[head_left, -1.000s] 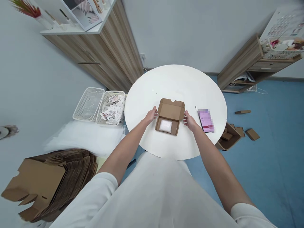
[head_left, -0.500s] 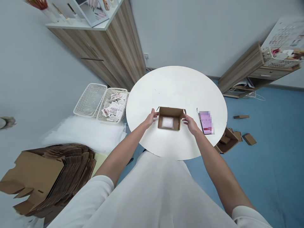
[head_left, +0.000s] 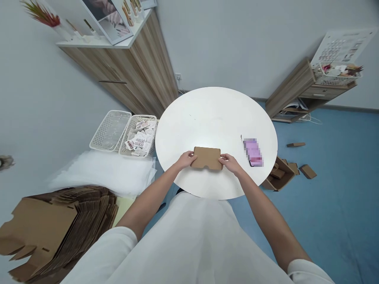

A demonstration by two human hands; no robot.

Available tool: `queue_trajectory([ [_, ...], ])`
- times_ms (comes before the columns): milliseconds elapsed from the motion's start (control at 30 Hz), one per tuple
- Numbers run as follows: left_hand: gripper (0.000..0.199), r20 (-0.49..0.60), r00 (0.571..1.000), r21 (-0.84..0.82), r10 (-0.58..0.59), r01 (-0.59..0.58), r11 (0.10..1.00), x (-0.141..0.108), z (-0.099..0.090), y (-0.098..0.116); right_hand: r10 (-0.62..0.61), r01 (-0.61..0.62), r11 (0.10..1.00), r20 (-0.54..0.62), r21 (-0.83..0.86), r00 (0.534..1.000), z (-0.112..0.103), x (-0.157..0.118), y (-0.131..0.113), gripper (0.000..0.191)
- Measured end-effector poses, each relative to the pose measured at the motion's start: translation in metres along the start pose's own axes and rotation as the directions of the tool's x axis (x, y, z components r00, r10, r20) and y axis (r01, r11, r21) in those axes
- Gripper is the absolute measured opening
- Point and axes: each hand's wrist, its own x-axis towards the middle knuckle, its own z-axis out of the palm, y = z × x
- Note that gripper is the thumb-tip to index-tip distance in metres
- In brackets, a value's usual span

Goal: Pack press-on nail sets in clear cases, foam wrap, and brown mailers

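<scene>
A small brown cardboard box (head_left: 206, 157) with its lid down is in front of me, over the near half of the round white table (head_left: 219, 110). My left hand (head_left: 186, 159) grips the box's left end, thumb on top. At the opposite end my right hand (head_left: 229, 162) holds it the same way, fingers closed on the side. The lid hides the box's contents. To the right of my right hand lies a phone (head_left: 253, 152) with a blurred pink screen.
Left of the table are two white baskets, one with printed packets (head_left: 140, 138), clear plastic sheets (head_left: 103, 171) and stacked flat cardboard (head_left: 91, 221). On the floor at right, an open carton (head_left: 280, 177) holds small boxes; others lie nearby. A wooden cabinet (head_left: 142, 67) stands behind.
The box's lid was up, showing a white packet inside; now it is folded down over it. Both hands have closed in on the box's ends.
</scene>
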Motion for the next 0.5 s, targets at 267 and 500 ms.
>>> queue_trajectory([
  [267, 0.063, -0.180, 0.978, 0.250, -0.107, 0.151, 0.956, 0.002, 0.023, -0.019, 0.091, -0.144, 0.958, -0.216, -0.246, 0.972, 0.021, 0.001, 0.025, 0.046],
  [500, 0.049, -0.274, 0.955, 0.261, 0.117, -0.043, 0.964, -0.008, 0.029, -0.033, -0.087, 0.033, 0.972, -0.226, -0.234, 0.970, 0.027, -0.016, 0.030, 0.045],
])
